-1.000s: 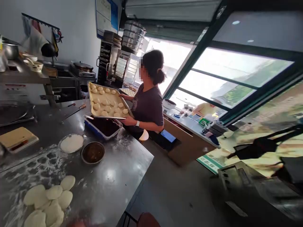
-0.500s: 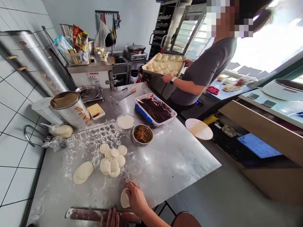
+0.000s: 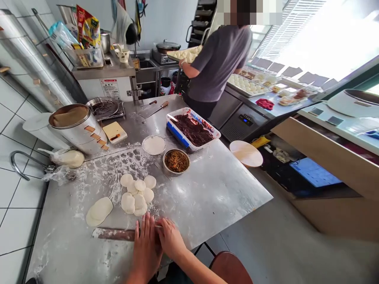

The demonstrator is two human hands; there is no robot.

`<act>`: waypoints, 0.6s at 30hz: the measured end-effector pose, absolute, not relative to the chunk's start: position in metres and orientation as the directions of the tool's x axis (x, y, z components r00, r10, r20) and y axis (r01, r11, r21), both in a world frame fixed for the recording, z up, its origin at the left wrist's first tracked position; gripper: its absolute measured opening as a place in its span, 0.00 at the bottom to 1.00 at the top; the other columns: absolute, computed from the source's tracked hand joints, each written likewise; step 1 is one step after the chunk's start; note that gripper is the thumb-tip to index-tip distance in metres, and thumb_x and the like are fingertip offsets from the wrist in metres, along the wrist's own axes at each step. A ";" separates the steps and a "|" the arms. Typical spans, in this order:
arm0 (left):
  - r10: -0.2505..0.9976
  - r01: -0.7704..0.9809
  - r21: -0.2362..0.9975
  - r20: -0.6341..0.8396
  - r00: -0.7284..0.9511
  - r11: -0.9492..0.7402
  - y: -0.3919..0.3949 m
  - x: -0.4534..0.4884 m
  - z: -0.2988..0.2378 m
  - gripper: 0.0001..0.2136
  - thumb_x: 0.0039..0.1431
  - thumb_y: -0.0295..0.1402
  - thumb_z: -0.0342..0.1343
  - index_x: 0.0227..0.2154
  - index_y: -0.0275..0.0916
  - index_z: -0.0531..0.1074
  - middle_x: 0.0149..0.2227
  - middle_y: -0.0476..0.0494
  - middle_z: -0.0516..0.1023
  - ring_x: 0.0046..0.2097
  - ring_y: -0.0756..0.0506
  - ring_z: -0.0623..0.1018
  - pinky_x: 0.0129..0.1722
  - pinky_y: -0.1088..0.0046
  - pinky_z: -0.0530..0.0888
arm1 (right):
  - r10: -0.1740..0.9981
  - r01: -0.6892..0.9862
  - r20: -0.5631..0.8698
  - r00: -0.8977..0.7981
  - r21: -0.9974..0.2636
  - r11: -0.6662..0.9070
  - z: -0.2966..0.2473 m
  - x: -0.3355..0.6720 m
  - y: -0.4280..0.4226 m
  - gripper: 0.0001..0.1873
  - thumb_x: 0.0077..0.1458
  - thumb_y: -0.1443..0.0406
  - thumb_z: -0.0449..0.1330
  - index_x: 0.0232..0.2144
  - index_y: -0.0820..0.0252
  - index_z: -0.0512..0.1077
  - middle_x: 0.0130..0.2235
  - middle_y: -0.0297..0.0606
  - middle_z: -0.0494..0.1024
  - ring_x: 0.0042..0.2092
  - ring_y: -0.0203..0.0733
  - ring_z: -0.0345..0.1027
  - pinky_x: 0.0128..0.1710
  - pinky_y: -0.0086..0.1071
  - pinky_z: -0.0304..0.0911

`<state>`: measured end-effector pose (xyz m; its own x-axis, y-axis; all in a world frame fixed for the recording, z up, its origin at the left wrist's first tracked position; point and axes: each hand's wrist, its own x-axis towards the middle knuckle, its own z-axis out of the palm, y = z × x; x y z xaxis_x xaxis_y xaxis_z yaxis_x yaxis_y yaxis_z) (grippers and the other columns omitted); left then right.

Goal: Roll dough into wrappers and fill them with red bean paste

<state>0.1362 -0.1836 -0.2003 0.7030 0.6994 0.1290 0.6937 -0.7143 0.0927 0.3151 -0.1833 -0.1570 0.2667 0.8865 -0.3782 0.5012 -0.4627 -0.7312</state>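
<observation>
Toward the desk's left edge, two overlapping dough ovals [image 3: 100, 210] look rolled out. My rolling pin [image 3: 117, 234] lies near the front edge; beyond it, the heaped smaller rounds [image 3: 137, 194] seem not yet rolled. My left hand [image 3: 147, 241] presses flat on it, fingers straight; my right hand [image 3: 171, 238] curls at its right end, its grip hidden. Toward the right edge sit brown mix [image 3: 177, 161] and dark paste [image 3: 193, 130]; no visible round carries either.

Right of the dough rounds [image 3: 137, 195], the desk [image 3: 219, 193] is leaving room to pass toward its corner. Ahead, the metal bowl [image 3: 176, 161] and blue-sided tub [image 3: 194, 131] are standing in the way; the rolling pin [image 3: 115, 234] is lying crosswise before the rounds.
</observation>
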 end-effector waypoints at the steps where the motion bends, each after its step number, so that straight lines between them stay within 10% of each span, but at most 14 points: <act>1: 0.714 0.707 0.105 0.084 0.695 -0.700 -0.182 0.139 -0.202 0.46 0.58 0.50 0.58 0.73 0.31 0.49 0.74 0.28 0.56 0.75 0.29 0.55 0.74 0.41 0.53 | 0.889 0.503 -0.377 0.260 -0.732 -0.458 -0.158 0.316 -0.181 0.10 0.59 0.67 0.54 0.36 0.53 0.76 0.41 0.41 0.82 0.49 0.50 0.75 0.53 0.39 0.65; 7: 0.669 0.698 0.051 0.343 0.659 -0.714 -0.209 0.132 -0.210 0.41 0.58 0.33 0.56 0.74 0.41 0.47 0.69 0.34 0.68 0.77 0.33 0.47 0.72 0.33 0.53 | 0.850 0.479 -0.395 0.348 -0.704 -0.523 -0.155 0.317 -0.194 0.17 0.63 0.69 0.45 0.38 0.55 0.74 0.42 0.46 0.81 0.46 0.49 0.76 0.48 0.38 0.69; 12: 0.704 0.690 0.139 0.118 0.701 -0.710 -0.184 0.160 -0.197 0.42 0.58 0.35 0.57 0.73 0.32 0.47 0.75 0.32 0.55 0.76 0.30 0.53 0.74 0.43 0.58 | 0.870 0.510 -0.371 0.324 -0.706 -0.492 -0.160 0.327 -0.186 0.15 0.55 0.70 0.53 0.40 0.54 0.76 0.44 0.43 0.82 0.53 0.54 0.74 0.57 0.42 0.65; 18: 0.606 0.695 -0.051 0.448 0.657 -0.717 -0.209 0.142 -0.216 0.49 0.55 0.27 0.59 0.75 0.37 0.35 0.76 0.38 0.47 0.78 0.38 0.40 0.76 0.42 0.49 | 0.851 0.459 -0.398 0.341 -0.719 -0.521 -0.152 0.324 -0.206 0.21 0.59 0.72 0.46 0.45 0.57 0.75 0.47 0.47 0.82 0.49 0.49 0.77 0.51 0.38 0.69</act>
<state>0.1423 -0.2094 -0.2156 0.6573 0.6057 0.4484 0.6955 -0.7167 -0.0512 0.3242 -0.2056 -0.1524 0.3415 0.8512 -0.3985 0.4594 -0.5210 -0.7194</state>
